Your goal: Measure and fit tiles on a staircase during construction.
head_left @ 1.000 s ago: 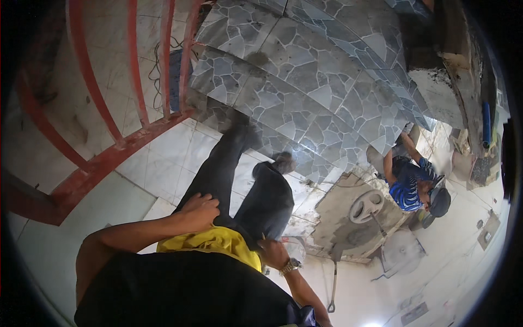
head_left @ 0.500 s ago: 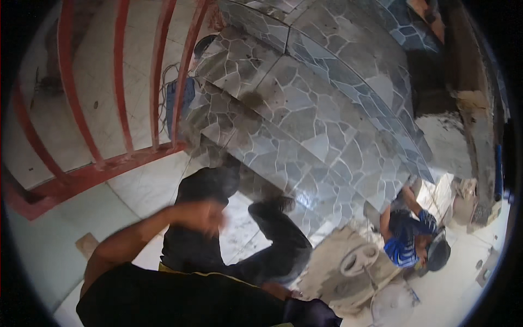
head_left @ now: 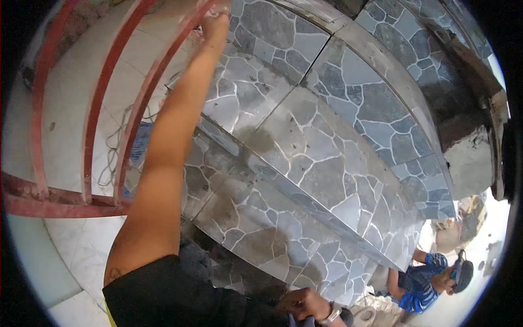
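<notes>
My left arm reaches up to the far end of the red metal railing (head_left: 101,114). At its top my left hand (head_left: 215,15) is closed at one of the railing's bars; the fingers are small and partly blurred. Low in the picture my right hand (head_left: 304,303), with a pale band (head_left: 333,312) on the wrist, is curled over dark cloth by my leg. Whatever lies under those fingers is hidden. Beside my left arm rise steps (head_left: 327,147) faced with grey stone-pattern tiles.
A co-worker (head_left: 422,283) in a blue patterned shirt and dark cap is low at the right. A blue object (head_left: 140,144) and a loose cable (head_left: 113,147) lie behind the railing bars. Rough, unfinished masonry (head_left: 471,155) stands at the far right.
My left hand has gone from in front of my legs up and forward to the railing. The view has shifted closer to the steps, and my right hand shows more fully.
</notes>
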`<move>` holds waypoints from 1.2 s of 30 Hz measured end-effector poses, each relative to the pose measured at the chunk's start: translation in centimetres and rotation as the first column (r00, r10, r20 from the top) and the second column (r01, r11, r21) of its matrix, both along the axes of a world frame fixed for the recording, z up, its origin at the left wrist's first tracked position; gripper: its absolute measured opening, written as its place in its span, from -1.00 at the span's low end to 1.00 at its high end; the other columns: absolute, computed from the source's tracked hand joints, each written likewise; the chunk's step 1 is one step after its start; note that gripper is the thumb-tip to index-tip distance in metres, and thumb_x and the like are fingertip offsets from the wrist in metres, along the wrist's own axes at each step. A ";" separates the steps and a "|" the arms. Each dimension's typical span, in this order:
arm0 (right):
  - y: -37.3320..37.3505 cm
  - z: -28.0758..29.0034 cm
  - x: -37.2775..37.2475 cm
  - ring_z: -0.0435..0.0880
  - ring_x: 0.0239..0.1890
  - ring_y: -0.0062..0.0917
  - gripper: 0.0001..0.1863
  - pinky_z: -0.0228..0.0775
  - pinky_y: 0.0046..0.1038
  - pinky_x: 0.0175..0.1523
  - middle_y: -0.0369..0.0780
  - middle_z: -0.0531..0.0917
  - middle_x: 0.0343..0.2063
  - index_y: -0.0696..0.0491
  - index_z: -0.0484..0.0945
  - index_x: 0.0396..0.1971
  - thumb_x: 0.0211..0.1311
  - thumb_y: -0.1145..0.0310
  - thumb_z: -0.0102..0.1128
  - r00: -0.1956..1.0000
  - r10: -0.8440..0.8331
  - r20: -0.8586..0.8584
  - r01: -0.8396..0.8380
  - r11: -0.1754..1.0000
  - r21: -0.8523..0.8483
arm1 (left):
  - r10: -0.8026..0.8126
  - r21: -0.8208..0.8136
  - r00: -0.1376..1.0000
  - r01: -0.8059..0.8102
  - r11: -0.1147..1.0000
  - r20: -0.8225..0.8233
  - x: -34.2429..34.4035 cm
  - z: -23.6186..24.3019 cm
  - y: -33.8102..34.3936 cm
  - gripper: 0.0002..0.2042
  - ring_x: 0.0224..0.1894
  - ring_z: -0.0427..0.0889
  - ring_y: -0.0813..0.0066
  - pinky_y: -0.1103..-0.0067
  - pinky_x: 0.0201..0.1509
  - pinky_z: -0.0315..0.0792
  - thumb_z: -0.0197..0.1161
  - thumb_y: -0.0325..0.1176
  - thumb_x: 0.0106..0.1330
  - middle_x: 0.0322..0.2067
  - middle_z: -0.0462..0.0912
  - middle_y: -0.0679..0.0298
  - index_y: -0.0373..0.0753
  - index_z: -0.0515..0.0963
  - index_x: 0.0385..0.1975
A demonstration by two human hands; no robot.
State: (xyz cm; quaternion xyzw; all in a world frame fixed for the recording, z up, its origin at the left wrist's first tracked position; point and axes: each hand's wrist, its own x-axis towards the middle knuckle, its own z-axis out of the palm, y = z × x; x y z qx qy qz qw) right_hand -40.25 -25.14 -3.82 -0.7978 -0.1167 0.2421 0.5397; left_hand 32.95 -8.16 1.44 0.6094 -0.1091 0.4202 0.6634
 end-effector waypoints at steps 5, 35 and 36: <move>3.0 10.3 7.5 0.66 -0.46 -0.47 -0.91 0.45 -0.48 -0.31 -0.18 0.72 -0.47 0.13 0.70 -0.36 0.13 0.52 0.28 0.871 -0.473 0.136 0.491 0.821 -0.291 | -0.612 -0.184 0.725 0.586 0.789 -0.317 6.0 -0.2 7.0 -0.59 -0.24 0.62 0.61 0.63 -0.21 0.51 0.26 -0.36 0.35 -0.29 0.63 0.34 -0.16 0.43 0.18; -8.8 15.3 50.4 0.60 -0.07 -0.08 -0.41 0.48 -0.15 -0.02 -0.02 0.59 -0.08 0.01 0.45 0.09 0.04 0.22 0.44 0.270 0.166 0.949 0.914 0.265 -0.306 | -0.150 0.654 0.962 0.264 0.709 -0.227 4.6 -5.9 3.2 -0.37 0.04 0.64 0.19 0.39 0.10 0.51 0.53 -0.27 0.12 0.01 0.64 -0.02 -0.37 0.46 0.17; -8.4 15.2 50.6 0.60 -0.08 -0.07 -0.43 0.48 -0.14 -0.03 -0.02 0.60 -0.14 0.01 0.45 0.07 0.05 0.21 0.43 0.233 0.186 0.955 0.921 0.273 -0.278 | -0.153 0.653 0.955 0.286 0.701 -0.254 4.4 -5.4 4.0 -0.37 0.10 0.58 0.19 0.38 0.16 0.46 0.49 -0.27 0.16 0.07 0.58 0.02 -0.32 0.41 0.21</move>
